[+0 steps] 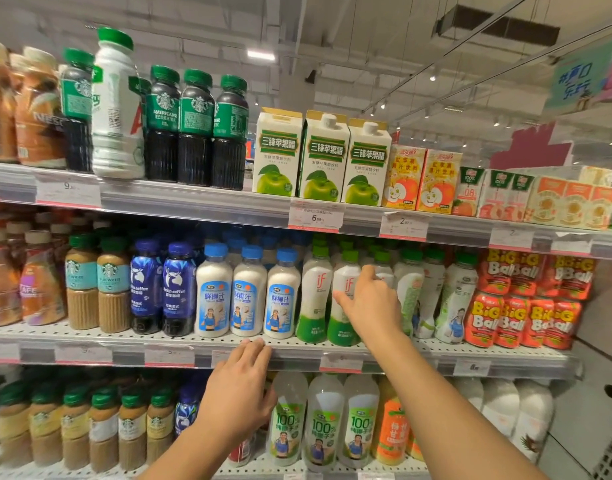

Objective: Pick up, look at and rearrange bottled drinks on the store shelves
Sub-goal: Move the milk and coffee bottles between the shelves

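Neither hand has a bottle lifted clear, so the picking up and looking appear still to come; one odd sign is the tall white plastic bottle with a green cap standing among dark coffee bottles on the top shelf. The right hand reaches to the middle shelf, fingers spread loosely around the white-and-green "if" bottle in the front row, touching it but not yet closed. The left hand lies open, fingertips resting on the grey shelf edge, holding nothing.
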Action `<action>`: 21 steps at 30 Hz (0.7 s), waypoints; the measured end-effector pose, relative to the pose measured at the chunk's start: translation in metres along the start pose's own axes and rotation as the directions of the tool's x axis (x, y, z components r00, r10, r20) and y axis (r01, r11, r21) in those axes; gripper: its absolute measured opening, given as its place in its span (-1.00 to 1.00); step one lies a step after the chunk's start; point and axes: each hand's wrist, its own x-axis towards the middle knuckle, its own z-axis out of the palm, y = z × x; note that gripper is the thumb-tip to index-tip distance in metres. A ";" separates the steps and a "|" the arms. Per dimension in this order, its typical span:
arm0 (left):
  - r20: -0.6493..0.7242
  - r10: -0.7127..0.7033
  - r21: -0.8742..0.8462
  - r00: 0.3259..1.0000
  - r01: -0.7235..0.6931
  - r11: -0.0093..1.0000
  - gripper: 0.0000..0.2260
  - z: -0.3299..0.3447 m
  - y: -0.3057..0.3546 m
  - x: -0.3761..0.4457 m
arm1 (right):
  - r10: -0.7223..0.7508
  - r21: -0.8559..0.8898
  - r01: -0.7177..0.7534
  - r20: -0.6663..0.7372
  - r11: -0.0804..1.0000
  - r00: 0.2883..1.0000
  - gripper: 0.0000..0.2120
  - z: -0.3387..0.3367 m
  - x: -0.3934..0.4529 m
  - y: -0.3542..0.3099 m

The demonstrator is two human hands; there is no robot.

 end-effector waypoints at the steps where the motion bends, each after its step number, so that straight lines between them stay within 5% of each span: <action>1: 0.005 0.001 0.001 1.000 -0.001 1.000 -0.42 0.000 0.000 0.000 | -0.001 0.014 0.001 0.000 1.000 1.000 -0.34 0.000 -0.001 0.000; 12: 0.095 -0.010 -0.051 0.995 0.014 0.999 -0.44 -0.011 0.005 0.003 | -0.062 -0.025 0.059 -0.096 0.998 0.993 -0.39 0.016 0.001 0.000; 21: 0.075 -0.044 -0.043 0.996 0.047 0.998 -0.43 -0.008 0.006 0.002 | -0.077 -0.042 0.075 -0.040 0.996 0.996 -0.43 0.017 0.006 -0.002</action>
